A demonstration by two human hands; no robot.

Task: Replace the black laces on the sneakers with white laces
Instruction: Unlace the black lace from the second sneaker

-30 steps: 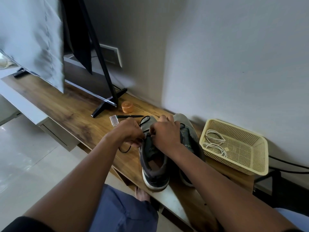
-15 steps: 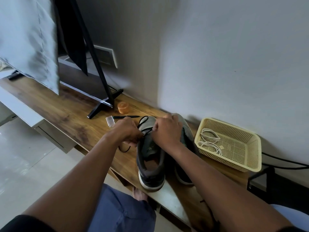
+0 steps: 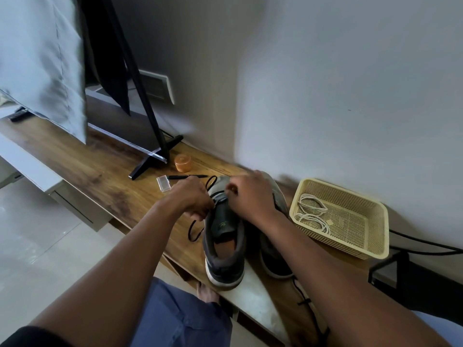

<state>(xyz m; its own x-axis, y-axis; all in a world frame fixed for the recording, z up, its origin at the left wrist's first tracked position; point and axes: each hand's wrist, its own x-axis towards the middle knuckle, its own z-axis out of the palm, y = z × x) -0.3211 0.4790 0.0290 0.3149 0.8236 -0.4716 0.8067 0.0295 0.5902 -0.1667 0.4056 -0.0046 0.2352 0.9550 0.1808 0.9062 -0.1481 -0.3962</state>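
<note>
Standing on wooden desk (image 3: 105, 176): grey low-top sneaker (image 3: 223, 244); left hand (image 3: 191, 197) pinching black lace (image 3: 198, 227); right hand (image 3: 253, 196) curled on its tongue, grip unclear.

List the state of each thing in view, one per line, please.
Grey left sneaker: upright, tongue exposed, black lace hanging loose.
Left hand: gripping that lace.
Right hand: curled over the sneaker's front.
Cream plastic basket: holds coiled white laces.
</note>
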